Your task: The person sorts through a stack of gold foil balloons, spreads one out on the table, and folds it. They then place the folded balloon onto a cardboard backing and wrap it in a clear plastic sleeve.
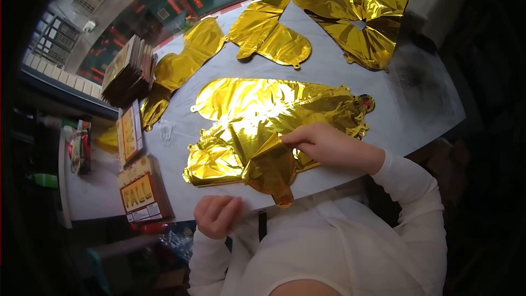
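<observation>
A flat, crinkled gold foil balloon (219,153) lies along the near edge of the table, partly folded, with a tab hanging toward me. My right hand (326,145) pinches a raised fold of this foil between thumb and fingers. Off the table's near edge, left of the tab, my left hand (217,216) is curled closed, slightly blurred, with nothing visible in it. Just beyond lies another stretch of smooth gold foil (235,96); glare hides whether it is a separate balloon.
More flat foil balloons lie on the white table (433,96): a wavy one (186,63), an L-shaped one (271,35) and one with a central hole (364,24). At left stand a stack of packets (129,71) and printed packs (142,192) reading "FALL". A window is behind.
</observation>
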Tool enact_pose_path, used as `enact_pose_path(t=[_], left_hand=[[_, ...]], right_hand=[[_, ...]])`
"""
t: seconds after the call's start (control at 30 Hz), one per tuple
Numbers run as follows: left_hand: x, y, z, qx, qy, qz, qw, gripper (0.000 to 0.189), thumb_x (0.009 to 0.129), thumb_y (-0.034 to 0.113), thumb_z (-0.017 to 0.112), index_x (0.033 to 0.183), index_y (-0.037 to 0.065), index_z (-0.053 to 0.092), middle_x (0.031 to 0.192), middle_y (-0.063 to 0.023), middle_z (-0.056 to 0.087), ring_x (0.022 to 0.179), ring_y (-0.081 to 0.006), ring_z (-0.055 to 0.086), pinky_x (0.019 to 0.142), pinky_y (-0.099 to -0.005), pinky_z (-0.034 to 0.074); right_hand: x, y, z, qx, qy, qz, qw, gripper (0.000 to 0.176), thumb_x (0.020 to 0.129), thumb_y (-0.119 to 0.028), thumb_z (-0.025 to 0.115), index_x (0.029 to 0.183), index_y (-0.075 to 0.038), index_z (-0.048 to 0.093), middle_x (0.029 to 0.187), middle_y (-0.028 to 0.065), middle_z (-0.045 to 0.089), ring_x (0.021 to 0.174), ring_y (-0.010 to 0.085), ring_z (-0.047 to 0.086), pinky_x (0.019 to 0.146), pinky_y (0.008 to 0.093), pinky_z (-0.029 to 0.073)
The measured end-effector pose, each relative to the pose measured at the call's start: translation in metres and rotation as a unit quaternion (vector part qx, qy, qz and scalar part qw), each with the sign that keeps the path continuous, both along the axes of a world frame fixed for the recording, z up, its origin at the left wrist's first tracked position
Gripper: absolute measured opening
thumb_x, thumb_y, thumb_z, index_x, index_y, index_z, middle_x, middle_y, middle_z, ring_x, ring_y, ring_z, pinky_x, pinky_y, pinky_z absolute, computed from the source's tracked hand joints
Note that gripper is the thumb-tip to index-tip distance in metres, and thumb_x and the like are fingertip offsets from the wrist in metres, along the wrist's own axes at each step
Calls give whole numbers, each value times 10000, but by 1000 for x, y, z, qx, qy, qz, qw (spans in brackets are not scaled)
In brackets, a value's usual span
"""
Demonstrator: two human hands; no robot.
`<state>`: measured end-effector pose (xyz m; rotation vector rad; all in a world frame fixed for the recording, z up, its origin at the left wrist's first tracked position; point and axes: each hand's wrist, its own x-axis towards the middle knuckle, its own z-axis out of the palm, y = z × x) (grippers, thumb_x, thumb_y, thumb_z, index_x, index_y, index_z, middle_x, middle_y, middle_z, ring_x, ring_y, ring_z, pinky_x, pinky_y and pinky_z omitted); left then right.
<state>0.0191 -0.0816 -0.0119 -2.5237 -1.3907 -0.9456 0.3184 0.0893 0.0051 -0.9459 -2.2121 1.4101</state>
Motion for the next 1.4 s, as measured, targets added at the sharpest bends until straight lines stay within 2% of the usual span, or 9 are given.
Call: enact_pose_path(t=[0.07, 0.37, 0.43, 0.53, 0.67, 0.97, 1.17, 1.23, 1.4], left_hand=[[15, 0, -5, -34, 38, -81, 995, 358, 755, 29, 753, 1110, 68, 785, 1042, -69, 751, 825, -245, 679, 694, -355, 520], [38, 20, 14, -95, 100, 11, 990, 490, 877, 147, 719, 1366, 165, 708, 1367, 6, 679, 1195, -193, 603, 1029, -387, 395], [41, 25, 23, -137, 115, 39, 983, 484, 937, 258, 697, 1416, 191, 674, 1493, -19, 613, 1315, -217, 549, 1118, -440, 310], [39, 32, 25, -158, 160, 108, 968, 536, 1024, 411, 569, 1523, 216, 572, 1658, -55, 447, 1521, -304, 379, 1231, -547, 85], [23, 39, 21, -193, 174, 127, 957, 544, 1038, 360, 537, 1560, 208, 528, 1663, -95, 427, 1577, -355, 298, 1216, -716, -74], [-12, 47, 15, -237, 92, 185, 949, 646, 1062, 310, 487, 1657, 111, 335, 1736, -176, 249, 1609, -404, 187, 1250, -668, -29], [-25, 50, 6, -273, -40, 230, 933, 693, 1058, 285, 515, 1666, 64, 267, 1727, -253, 199, 1595, -463, 172, 1259, -646, 83], [-23, 49, 0, -263, -12, 228, 937, 709, 1049, 283, 531, 1664, 54, 262, 1726, -252, 203, 1596, -456, 178, 1258, -647, 82], [-23, 44, -11, -236, 72, 250, 936, 744, 1028, 282, 566, 1652, 18, 259, 1723, -245, 215, 1597, -431, 200, 1255, -656, 86]], right_hand=[[-2, 0, -1, -8, 0, 3, 1000, 373, 926, -34, 577, 1261, -88, 730, 1167, 188, 741, 1097, 357, 708, 937, 407, 555], [-5, 5, 1, -26, -104, 32, 994, 427, 912, -10, 540, 1282, -98, 734, 1166, 176, 757, 1081, 327, 730, 939, 388, 565], [-5, 2, -9, -41, 10, -2, 999, 470, 918, -1, 524, 1333, -105, 718, 1199, 163, 763, 1107, 281, 740, 977, 357, 560], [-4, 3, -7, -63, -8, 6, 998, 488, 935, -1, 525, 1371, -130, 701, 1232, 160, 757, 1142, 244, 736, 1009, 335, 552], [-3, 1, -8, -59, 12, -6, 998, 421, 979, -36, 553, 1359, -129, 709, 1224, 160, 760, 1099, 245, 745, 964, 337, 559], [16, -25, 19, -112, 24, -60, 992, 469, 1037, -120, 640, 1500, -79, 579, 985, 47, 678, 910, 95, 636, 814, 265, 519], [42, -52, 22, 55, 17, -140, 989, 565, 945, -78, 749, 1486, -76, 587, 1044, 72, 664, 924, 170, 655, 808, 302, 531], [48, -56, 10, 167, -22, -126, 978, 567, 898, -57, 774, 1443, -61, 617, 1009, 104, 676, 889, 236, 650, 816, 344, 528], [43, -60, -6, 197, 7, -176, 964, 443, 890, -37, 757, 1325, -37, 674, 928, 112, 676, 847, 274, 636, 795, 367, 513]])
